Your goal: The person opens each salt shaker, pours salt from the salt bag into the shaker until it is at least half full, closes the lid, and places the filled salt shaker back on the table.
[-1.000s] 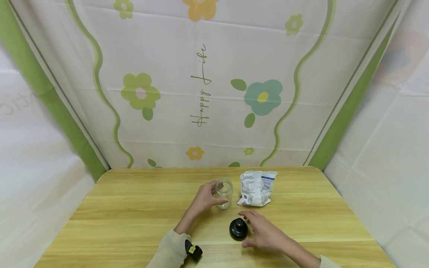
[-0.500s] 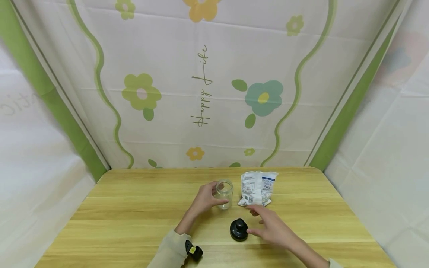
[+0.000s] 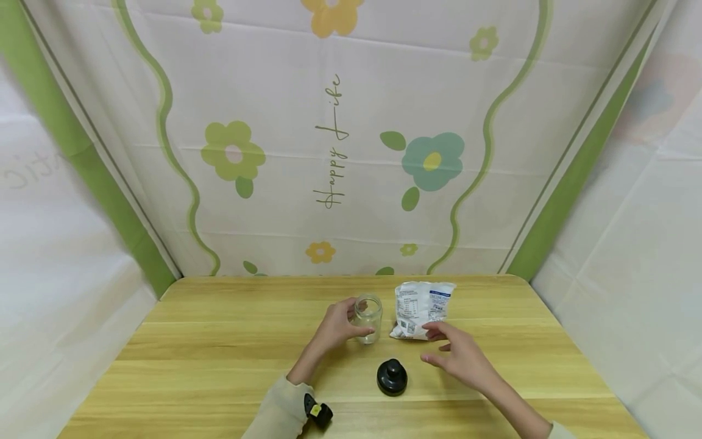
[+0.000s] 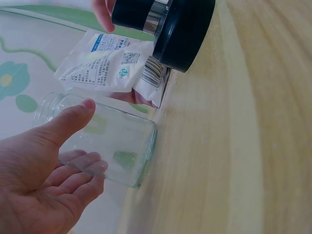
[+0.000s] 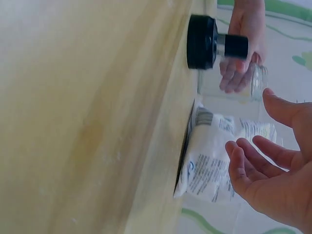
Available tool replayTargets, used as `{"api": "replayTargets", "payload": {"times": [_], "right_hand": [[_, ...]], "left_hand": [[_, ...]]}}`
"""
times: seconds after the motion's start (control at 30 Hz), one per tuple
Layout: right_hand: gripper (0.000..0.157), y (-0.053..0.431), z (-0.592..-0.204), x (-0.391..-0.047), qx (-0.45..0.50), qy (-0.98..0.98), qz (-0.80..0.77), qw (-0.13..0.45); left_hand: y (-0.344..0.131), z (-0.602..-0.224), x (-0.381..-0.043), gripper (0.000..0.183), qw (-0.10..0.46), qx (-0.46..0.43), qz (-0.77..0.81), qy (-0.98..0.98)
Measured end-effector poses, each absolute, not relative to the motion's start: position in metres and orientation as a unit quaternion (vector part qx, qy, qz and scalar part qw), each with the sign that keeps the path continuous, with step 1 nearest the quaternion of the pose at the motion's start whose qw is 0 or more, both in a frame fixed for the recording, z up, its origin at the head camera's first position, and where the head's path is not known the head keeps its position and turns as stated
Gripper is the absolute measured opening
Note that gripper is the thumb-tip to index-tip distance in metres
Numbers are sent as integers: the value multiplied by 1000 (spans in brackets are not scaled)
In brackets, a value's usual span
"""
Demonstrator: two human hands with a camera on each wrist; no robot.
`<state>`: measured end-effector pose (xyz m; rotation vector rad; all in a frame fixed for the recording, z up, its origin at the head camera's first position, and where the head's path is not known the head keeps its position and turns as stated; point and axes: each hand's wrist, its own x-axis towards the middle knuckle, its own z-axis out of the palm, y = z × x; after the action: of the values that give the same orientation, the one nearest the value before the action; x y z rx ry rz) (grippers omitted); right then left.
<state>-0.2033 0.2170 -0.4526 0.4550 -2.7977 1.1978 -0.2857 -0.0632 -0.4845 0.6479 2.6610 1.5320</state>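
Observation:
My left hand grips a clear glass jar that stands upright on the table, its mouth uncovered. In the left wrist view the thumb lies along one side of the jar and the fingers go round the other. My right hand hovers just in front of a white printed packet, fingers loosely bent with nothing between them. Whether a fingertip touches the packet I cannot tell. Between the hands sits a black lid with a knob and a silver band, touched by neither hand.
The wooden table reaches back to a white curtain printed with flowers. More curtain hangs at both sides. A black device is strapped on the left wrist.
My right hand has moved from beside the black lid, away and to the right, to the front of the packet. My left hand stays on the jar.

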Motion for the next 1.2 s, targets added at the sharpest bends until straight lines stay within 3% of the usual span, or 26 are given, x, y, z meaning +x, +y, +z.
{"api": "replayTargets", "payload": {"times": [0.33,0.7,0.87,1.03,1.2], "right_hand": [[44,236,-452,-218,121,-909,399,28],[28,256,-447,-232,79,-922,374,61],[38,262,-451,-242,53,-923,376,55],[58,266,-460,-252,44,-915,398,36],[80,269,-467,-262,77,-890,448,-19]], "left_hand": [[-63,-485,-286,61,0,205,481,852],[-63,-487,-287,63,-3,205,479,853],[-64,-486,-287,61,-9,199,478,856],[-64,-486,-287,62,-2,203,484,851],[-63,-486,-287,59,2,203,485,851]]}}
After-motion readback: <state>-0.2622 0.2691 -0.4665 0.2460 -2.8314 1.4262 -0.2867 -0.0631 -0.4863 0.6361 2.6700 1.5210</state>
